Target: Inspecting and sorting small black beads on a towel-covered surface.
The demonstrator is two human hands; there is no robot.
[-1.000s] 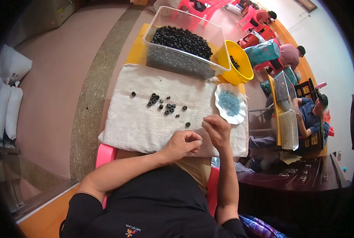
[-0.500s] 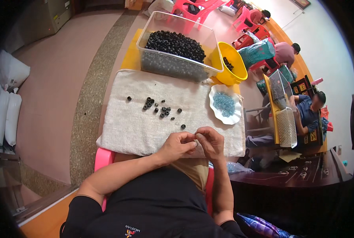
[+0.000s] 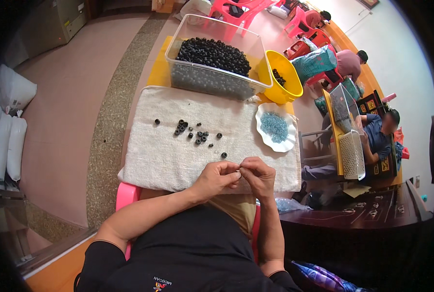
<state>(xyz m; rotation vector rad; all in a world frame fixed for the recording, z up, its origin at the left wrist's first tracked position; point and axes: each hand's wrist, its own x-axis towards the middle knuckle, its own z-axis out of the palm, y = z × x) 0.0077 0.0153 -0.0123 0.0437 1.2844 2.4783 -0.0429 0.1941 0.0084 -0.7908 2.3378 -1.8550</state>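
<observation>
My left hand (image 3: 216, 180) and my right hand (image 3: 258, 178) meet at the fingertips over the near edge of a whitish towel (image 3: 158, 160). Both pinch, thumb against forefinger; whatever sits between the fingertips is too small to make out. Just beyond them on the towel lies a small black ring-shaped piece (image 3: 223, 155). Farther off are several more black pieces (image 3: 201, 137), some in loose clusters, with a single one (image 3: 157, 121) at the left. A white scalloped dish (image 3: 289, 141) of small clear-blue pieces (image 3: 274, 126) stands right of the towel's middle.
A clear plastic bin (image 3: 212, 87) full of black pieces stands at the far end, beside a yellow bowl (image 3: 294, 90) with some more. To the right, a person (image 3: 378, 141) sits by a white perforated basket (image 3: 351, 155). White sacks (image 3: 16, 146) stand at the far left.
My hands stay nearly in place, fingertips together, with only a slight shift of the fingers. The pieces on the towel keep their arrangement.
</observation>
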